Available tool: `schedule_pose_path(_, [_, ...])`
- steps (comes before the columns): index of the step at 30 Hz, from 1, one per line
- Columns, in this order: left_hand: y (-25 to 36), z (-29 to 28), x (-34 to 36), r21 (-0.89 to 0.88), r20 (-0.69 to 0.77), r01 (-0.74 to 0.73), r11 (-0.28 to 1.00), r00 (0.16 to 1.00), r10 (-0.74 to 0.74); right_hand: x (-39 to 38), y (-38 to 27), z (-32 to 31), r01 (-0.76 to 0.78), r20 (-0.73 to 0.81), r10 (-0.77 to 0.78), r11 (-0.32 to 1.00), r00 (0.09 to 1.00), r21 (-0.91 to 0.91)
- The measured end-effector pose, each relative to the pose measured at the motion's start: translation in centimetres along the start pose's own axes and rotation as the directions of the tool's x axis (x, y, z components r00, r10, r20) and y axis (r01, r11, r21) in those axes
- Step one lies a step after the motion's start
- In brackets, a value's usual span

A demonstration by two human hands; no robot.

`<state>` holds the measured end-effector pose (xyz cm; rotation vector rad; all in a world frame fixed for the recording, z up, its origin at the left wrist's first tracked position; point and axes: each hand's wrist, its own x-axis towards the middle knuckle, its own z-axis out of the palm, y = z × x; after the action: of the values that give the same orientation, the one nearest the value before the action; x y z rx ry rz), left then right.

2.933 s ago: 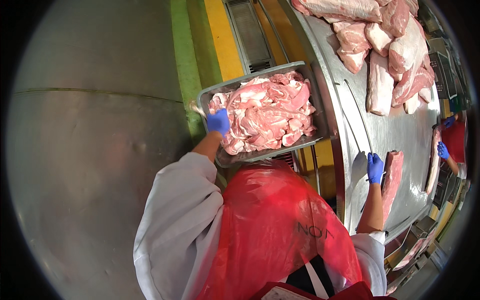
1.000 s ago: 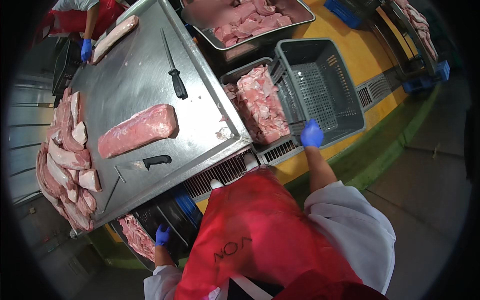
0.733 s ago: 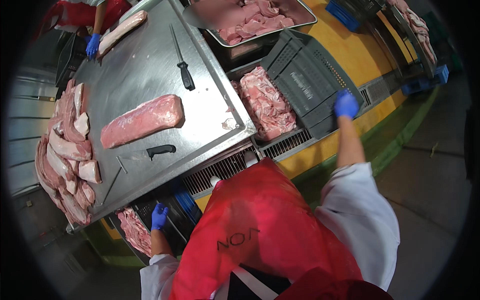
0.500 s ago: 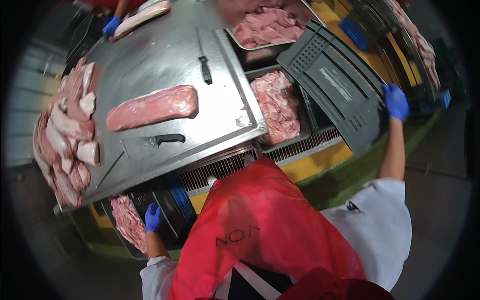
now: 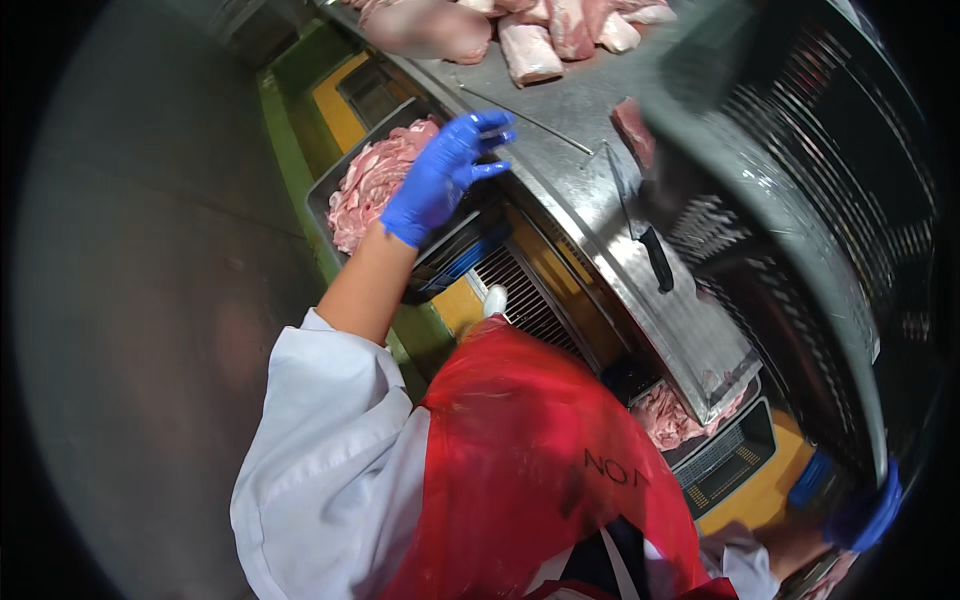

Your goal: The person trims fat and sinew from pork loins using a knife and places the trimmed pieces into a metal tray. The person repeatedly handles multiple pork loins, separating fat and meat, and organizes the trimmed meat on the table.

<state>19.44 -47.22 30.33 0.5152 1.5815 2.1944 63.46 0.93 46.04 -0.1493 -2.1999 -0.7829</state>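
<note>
My left hand (image 5: 445,178), in a blue glove, is raised with fingers spread and holds nothing. It is above the edge of a grey crate (image 5: 318,200) full of pink meat trimmings (image 5: 372,185), close to the steel table's edge. At the lower right my right hand (image 5: 868,515), also gloved, grips the rim of a large dark plastic crate (image 5: 790,215). That crate is tilted up and covers much of the table's right side. Beside it on the table lies a black-handled knife (image 5: 655,260), with a piece of red meat (image 5: 633,132) partly hidden behind the crate.
Several cuts of meat (image 5: 570,30) lie at the far side of the steel table (image 5: 690,345). A thin metal rod (image 5: 530,120) rests near its edge. Under the table corner stand a crate of trimmings (image 5: 668,415) and a black perforated crate (image 5: 730,465). A floor grating (image 5: 520,300) is below.
The view has swung left. My left hand has come up from beside the trimmings crate. My right hand still has the large crate, now lifted and tilted over the table.
</note>
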Motion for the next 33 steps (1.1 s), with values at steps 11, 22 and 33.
schedule_pose_path(11, [0.5, -30.3, -31.3, -0.09, -0.842, -0.198, 0.976, 0.539, 0.031, 29.5, -53.0, 18.3, 0.679, -0.636, -0.246, 0.174, 0.731, 0.713])
schedule_pose_path(22, [-8.5, -41.3, -28.5, -0.145, -0.914, 0.082, 0.986, 0.371, -0.165, 29.7, -75.8, 32.3, 0.45, -0.302, -0.685, 0.041, 0.663, 0.892])
schedule_pose_path(33, [-6.7, -42.3, -29.0, -0.202, -0.876, 0.346, 0.916, 0.354, -0.327, 29.0, -72.2, 31.4, 0.331, -0.189, -0.78, 0.024, 0.597, 0.943])
